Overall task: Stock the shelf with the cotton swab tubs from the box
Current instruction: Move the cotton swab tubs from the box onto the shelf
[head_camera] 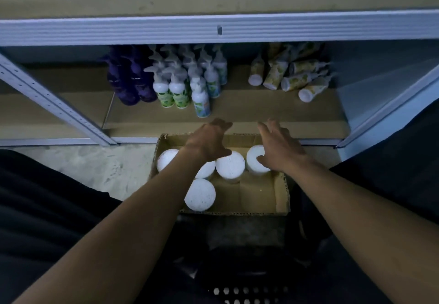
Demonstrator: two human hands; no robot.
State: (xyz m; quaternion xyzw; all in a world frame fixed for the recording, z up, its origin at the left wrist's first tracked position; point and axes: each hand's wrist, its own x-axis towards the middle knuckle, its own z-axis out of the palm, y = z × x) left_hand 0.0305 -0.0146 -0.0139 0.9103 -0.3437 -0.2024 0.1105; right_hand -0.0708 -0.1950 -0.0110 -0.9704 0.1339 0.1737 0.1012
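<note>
Pump bottles (180,82) crowd our shelf (261,116) behind the box (282,192) of tubs (230,166). Our left hand (209,142) and right hand (280,147) hover spread above it, holding nothing.

One open cardboard box (282,192) sits on the floor with five white-lidded cotton swab tubs (230,166) showing inside. The shelf (261,116) carries three clusters: purple bottles (129,82), too dark to count; white pump bottles (180,85), roughly ten; yellow-patterned tubes (275,73), about seven, lying down.
</note>
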